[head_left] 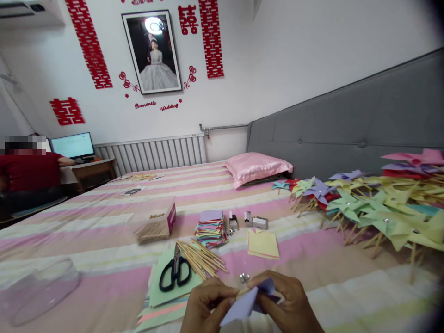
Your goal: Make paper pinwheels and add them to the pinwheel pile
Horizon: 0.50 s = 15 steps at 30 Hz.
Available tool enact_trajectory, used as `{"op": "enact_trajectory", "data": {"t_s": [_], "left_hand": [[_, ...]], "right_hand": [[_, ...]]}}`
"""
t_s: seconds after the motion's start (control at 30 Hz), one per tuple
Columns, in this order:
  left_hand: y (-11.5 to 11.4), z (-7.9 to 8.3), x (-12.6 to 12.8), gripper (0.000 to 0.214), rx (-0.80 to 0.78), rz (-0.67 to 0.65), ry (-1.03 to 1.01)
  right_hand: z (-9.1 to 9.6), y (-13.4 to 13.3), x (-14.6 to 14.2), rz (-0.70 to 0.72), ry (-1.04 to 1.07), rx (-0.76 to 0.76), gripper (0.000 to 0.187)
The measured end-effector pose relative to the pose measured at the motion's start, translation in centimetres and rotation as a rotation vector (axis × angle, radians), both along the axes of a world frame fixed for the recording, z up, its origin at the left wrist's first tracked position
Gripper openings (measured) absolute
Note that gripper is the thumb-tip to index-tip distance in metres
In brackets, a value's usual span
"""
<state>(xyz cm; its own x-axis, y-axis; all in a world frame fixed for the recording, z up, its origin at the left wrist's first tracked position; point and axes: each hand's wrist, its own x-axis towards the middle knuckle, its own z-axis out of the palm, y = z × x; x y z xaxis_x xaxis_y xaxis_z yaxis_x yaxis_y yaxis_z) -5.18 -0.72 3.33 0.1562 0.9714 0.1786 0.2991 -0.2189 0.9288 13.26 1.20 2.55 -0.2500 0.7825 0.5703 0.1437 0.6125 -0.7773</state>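
Low in the head view, a purple paper pinwheel (243,307) is between my two hands. My left hand (208,303) is closed, its thumb and fingers pinching a wooden stick (243,292) beside the paper. My right hand (286,298) is closed on the folded purple paper from the other side. The pinwheel's centre is hidden by my fingers. Just beyond my hands lie several small silver pins (244,277). To the left, black-handled scissors (175,270) and a bundle of wooden sticks (201,258) rest on coloured paper sheets (163,296).
Finished pinwheels (378,208) are heaped at the right by the grey headboard (347,111). Ahead are a stack of paper squares (210,229), yellow paper (263,243), small boxes (260,223) and a clear box of sticks (156,229). A person in red (31,171) sits far left.
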Motion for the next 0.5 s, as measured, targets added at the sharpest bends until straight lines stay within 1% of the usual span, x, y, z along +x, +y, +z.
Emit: {"op": "enact_trajectory", "data": {"t_s": [0.23,0.37,0.5], "left_hand": [[-0.1,0.2,0.5,0.021,-0.031,-0.021,-0.02],[-0.2,0.3,1.1,0.018,-0.028,-0.021,-0.067],[0.0,-0.1,1.3,0.017,0.009,-0.018,-0.079]], "right_hand": [[-0.4,0.0,-0.2,-0.072,0.025,-0.115,0.006],[-0.3,0.0,-0.2,-0.111,0.013,-0.117,0.008],[-0.4,0.0,-0.1,-0.125,0.059,-0.149,0.008]]}}
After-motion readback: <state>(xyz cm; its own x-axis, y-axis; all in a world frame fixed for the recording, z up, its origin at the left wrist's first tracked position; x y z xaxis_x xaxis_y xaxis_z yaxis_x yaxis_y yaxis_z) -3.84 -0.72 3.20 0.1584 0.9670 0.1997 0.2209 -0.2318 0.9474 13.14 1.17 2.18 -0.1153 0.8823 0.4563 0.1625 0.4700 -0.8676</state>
